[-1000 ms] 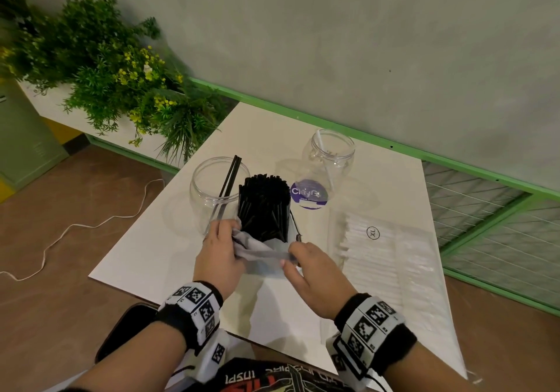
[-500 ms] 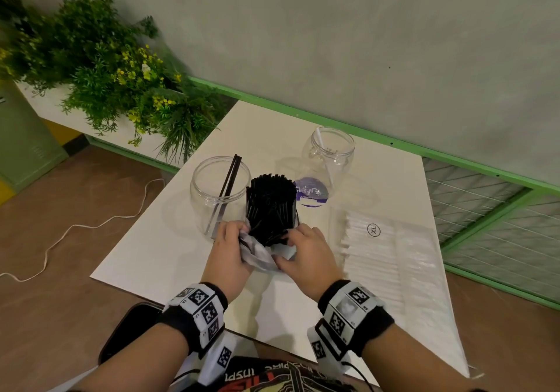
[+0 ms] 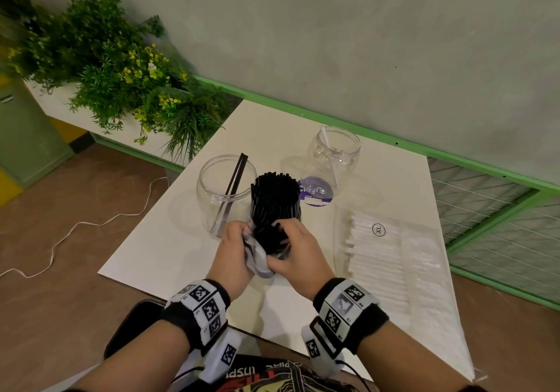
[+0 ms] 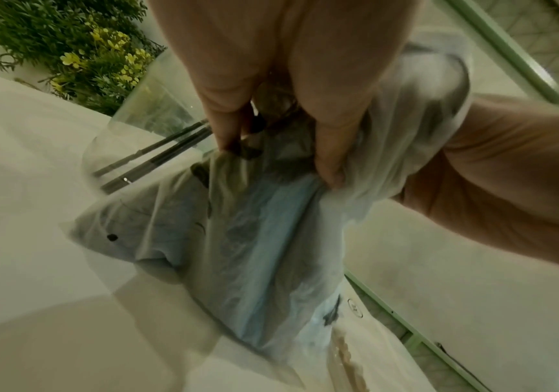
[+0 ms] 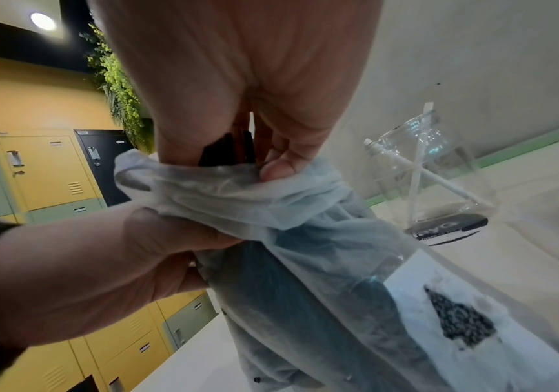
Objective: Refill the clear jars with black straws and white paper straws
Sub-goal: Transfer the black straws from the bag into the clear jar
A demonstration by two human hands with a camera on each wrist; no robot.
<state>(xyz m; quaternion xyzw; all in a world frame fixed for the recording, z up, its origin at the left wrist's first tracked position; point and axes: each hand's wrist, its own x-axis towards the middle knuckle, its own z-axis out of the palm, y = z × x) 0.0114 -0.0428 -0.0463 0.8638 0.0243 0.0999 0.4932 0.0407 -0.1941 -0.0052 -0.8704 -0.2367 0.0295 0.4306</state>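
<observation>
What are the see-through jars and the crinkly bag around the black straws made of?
Jars: clear and glossy with shiny glints, probably plastic, possibly glass. Bag: thin, cloudy, see-through plastic film, bunching and wrinkling where both hands grip it around the black straws.

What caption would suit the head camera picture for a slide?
Both hands, left hand and right hand, peel a thin translucent plastic bag off a bundle of black straws beside two clear jars.

Black wristbands (image 3: 200, 310) (white blocks, square black-and-white markers).
</observation>
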